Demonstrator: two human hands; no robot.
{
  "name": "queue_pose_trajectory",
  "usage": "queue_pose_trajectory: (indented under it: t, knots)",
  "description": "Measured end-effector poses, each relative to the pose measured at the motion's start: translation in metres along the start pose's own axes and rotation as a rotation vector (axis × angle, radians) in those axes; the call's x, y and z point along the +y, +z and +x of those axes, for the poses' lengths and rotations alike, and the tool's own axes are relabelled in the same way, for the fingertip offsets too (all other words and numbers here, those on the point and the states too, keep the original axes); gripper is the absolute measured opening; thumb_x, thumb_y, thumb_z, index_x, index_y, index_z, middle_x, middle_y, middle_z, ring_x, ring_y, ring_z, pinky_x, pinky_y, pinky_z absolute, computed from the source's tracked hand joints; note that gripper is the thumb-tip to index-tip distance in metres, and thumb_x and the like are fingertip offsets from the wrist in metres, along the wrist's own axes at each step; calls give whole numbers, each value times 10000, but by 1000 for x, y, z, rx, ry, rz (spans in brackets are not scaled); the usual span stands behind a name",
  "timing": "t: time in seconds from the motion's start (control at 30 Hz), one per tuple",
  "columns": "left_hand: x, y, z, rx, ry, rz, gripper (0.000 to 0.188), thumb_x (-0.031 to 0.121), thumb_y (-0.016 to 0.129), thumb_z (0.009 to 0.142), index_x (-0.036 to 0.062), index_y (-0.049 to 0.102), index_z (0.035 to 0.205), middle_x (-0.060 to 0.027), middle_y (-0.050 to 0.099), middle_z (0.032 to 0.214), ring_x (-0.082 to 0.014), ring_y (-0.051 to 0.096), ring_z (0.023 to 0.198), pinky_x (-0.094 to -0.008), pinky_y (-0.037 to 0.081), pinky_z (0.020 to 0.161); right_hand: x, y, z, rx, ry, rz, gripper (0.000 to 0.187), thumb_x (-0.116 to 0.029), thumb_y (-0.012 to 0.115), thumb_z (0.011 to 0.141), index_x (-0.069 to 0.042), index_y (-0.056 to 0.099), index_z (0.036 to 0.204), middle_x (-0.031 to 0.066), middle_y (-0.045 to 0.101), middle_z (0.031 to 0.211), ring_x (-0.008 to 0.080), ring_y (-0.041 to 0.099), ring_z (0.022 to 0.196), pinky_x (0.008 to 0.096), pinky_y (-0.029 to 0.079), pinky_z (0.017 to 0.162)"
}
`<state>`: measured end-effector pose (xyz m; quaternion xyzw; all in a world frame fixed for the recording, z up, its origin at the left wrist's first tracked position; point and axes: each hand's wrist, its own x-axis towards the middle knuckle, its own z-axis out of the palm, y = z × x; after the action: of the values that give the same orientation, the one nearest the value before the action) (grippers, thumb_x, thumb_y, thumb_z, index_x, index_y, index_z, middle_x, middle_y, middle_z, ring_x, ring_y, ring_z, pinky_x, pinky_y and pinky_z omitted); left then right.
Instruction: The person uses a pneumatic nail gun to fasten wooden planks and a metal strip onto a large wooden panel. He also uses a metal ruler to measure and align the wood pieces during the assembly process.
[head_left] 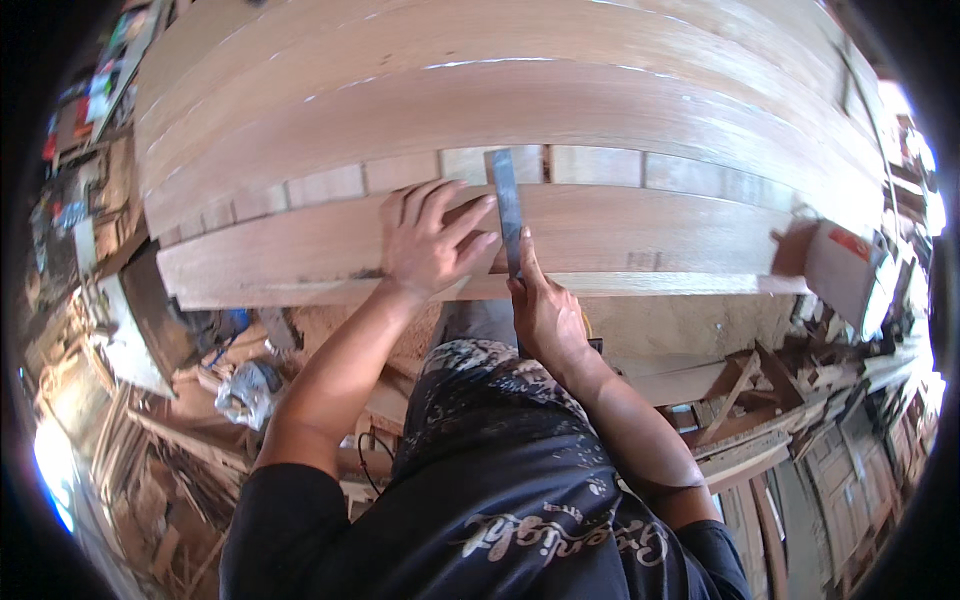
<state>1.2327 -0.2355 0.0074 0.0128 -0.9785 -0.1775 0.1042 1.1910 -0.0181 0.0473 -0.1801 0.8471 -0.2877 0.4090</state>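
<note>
My right hand [550,315] is closed round the lower end of a flat grey metal blade [507,205], its index finger stretched along the metal. Whether the blade has a handle is hidden in my grip. The blade points away from me, over the front board [620,228] and onto a row of short, pale wood blocks [597,166] set between long boards. Just left of the blade, my left hand [425,235] lies over the front board with its fingers spread and nothing in them. Its fingertips come near the blade's edge; I cannot tell whether they touch it.
Beyond the blocks, wide wooden boards [420,110] span the work surface. A white and red box [848,275] stands at its right end. Scrap wood [755,390] lies below at right, a clear plastic bag [248,393] at lower left. Sawdust [680,325] covers the area below the front edge.
</note>
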Motion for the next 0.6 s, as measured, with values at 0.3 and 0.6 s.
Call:
queue_pose_trajectory:
  t: [0.3, 0.6]
  knots:
    - [2, 7, -2, -18, -6, 31, 392, 476, 734, 961, 258, 784, 1282, -74, 650, 1325, -306, 591, 1243, -528, 409, 1084, 132, -82, -65, 290, 298, -32, 811, -184, 633, 1022, -266, 220, 1716, 319, 742, 985, 522, 725, 872, 603, 586, 758]
    - [1, 8, -1, -59, 10, 15, 401, 381, 757, 964, 202, 761, 1322, -126, 610, 1374, -361, 567, 1266, -524, 417, 1100, 151, -130, -46, 425, 189, 3, 662, -156, 615, 1006, -168, 426, 1641, 304, 728, 1122, 499, 704, 1061, 532, 575, 895]
